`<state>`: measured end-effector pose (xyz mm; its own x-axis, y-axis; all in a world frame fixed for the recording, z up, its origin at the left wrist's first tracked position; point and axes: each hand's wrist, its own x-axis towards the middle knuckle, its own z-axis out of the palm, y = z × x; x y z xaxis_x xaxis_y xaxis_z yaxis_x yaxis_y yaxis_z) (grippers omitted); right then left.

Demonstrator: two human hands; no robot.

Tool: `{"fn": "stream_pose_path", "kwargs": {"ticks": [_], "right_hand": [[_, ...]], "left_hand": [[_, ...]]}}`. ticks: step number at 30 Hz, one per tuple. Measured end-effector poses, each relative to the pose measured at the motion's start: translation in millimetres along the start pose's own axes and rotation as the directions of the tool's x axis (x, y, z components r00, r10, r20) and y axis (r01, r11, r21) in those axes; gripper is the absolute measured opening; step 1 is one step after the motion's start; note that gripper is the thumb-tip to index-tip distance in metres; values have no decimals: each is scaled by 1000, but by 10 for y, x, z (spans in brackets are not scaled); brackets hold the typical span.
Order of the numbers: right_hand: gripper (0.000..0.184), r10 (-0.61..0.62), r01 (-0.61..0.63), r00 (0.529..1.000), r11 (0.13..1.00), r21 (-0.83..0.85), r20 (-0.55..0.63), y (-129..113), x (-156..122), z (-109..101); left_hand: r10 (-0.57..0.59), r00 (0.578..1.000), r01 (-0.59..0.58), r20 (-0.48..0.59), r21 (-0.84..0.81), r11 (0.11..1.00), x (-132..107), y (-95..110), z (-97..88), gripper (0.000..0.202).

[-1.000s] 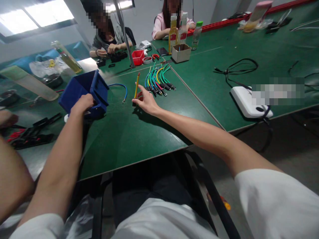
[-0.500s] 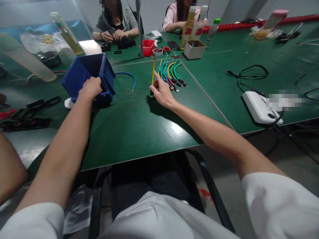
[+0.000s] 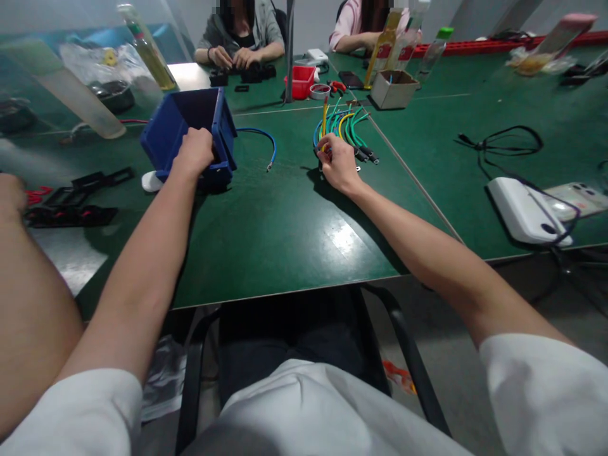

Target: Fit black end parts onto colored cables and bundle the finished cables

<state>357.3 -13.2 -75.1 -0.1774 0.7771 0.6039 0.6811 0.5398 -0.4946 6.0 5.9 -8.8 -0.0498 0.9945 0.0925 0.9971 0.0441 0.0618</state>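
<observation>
My left hand [image 3: 196,152] reaches into the front of a blue plastic bin [image 3: 164,130]. Its knuckles are bent in a closed shape, while the fingertips and anything in them are hidden by the hand and the bin. My right hand [image 3: 338,163] pinches a short yellow wire [image 3: 325,117], which stands up above the fingers. Just beyond that hand, a fanned bundle of green, blue and yellow wires [image 3: 354,126] with black-sleeved metal terminals lies on the green table [image 3: 266,234]. One blue wire [image 3: 272,142] lies by itself to the right of the bin.
A white device [image 3: 522,212] with a black cable sits at right. Further back are a cardboard box [image 3: 393,88], bottles, a red bin [image 3: 302,82] and a metal post [image 3: 289,50]. Two people work across the table; another person's arm [image 3: 33,304] is at left. Black parts [image 3: 71,215] lie nearby.
The view has shifted, so the scene sits further right. My right hand with the yellow wire has moved closer to the wire bundle, covering part of it. My left hand stays at the bin.
</observation>
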Motion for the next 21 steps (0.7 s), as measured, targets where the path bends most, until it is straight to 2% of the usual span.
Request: {"fn": "stream_pose_path", "kwargs": {"ticks": [2,6,12,21], "right_hand": [[17,13,-13,1000,999,-33,17,26,-2,21],[20,45,-36,996,992,-124,72,18,-18,31],[21,83,-52,991,961,-272,106,16,-17,-4],[27,90,-57,986,972,-226,139,-37,-28,-13]], "left_hand": [[-84,996,83,-10,-22,996,-44,70,-49,43],[-78,997,77,-26,-55,996,-102,137,-100,42],[-78,997,77,-23,-41,996,-99,128,-90,44],[-40,999,40,1,23,999,-104,111,-103,44]]}}
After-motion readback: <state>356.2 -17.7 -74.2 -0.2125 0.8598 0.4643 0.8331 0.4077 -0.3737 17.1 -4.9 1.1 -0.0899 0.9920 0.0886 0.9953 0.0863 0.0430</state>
